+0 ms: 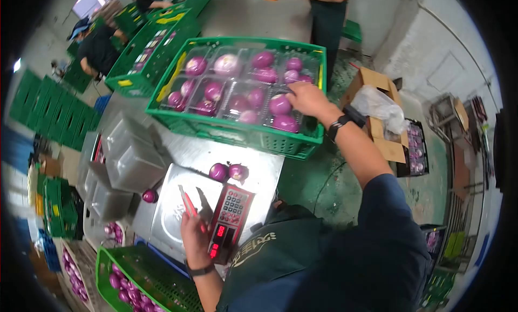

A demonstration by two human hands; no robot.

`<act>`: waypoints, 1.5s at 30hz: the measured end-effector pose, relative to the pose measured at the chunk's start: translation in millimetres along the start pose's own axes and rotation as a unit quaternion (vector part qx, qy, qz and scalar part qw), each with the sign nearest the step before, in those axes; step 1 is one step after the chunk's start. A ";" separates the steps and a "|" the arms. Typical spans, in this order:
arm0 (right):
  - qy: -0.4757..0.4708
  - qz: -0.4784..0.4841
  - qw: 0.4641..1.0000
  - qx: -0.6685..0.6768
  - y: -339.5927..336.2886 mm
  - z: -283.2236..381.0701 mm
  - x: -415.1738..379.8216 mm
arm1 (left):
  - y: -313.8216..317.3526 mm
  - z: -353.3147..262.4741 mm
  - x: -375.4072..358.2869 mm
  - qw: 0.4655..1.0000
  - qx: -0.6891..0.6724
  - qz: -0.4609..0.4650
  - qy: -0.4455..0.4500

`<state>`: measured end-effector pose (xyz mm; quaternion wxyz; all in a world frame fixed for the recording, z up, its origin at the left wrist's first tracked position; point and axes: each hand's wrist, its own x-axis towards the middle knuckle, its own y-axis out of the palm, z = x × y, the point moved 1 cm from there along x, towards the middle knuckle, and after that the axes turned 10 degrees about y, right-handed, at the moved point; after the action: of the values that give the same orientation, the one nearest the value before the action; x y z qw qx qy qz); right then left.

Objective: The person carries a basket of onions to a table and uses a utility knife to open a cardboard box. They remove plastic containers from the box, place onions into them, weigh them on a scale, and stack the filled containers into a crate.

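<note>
My left hand (195, 234) is closed around a small red-handled knife (189, 205), its thin blade pointing away from me above the scale. The steel-topped weighing scale (175, 209) has a red display panel (233, 207) with lit digits. My right hand (308, 100) reaches into a green crate (226, 127), fingers curled at the edge of a clear plastic box (281, 108) of purple onions at the near right. Its fingertips are partly hidden. Several similar clear boxes (211, 93) of onions fill the crate.
Two loose onions (218, 172) and a smaller onion (149, 195) lie near the scale. Stacked empty plastic boxes (132, 158) stand left. A green crate of onions (127, 287) is below left. Another filled crate (148, 55) and co-workers are beyond; a cardboard box (372, 88) stands right.
</note>
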<state>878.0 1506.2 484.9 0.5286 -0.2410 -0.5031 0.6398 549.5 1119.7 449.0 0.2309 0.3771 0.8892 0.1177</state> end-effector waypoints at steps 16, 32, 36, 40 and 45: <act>0.178 -0.098 0.923 0.327 -17.9 70.1 -300.6 | 29.8 22.4 -90.9 0.954 0.035 0.274 -0.113; 0.133 0.028 0.907 0.398 -17.4 -110.0 -340.2 | 189.9 148.6 -163.1 0.937 0.136 0.281 -0.156; 0.237 0.016 0.908 0.345 -59.4 -215.4 -367.1 | 286.1 204.8 -165.7 0.903 0.165 0.345 -0.198; 0.338 -0.037 0.895 0.289 -90.8 -305.4 -407.3 | 373.0 246.7 -165.3 0.840 0.204 0.435 -0.253; 0.485 -0.078 0.823 0.286 -120.3 -364.9 -443.6 | 458.5 304.6 -166.3 0.777 0.273 0.489 -0.288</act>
<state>1380.9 1232.7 356.0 0.7975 -0.3180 0.0067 0.5127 1085.4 1325.3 414.7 0.2747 0.8245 0.4723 -0.1474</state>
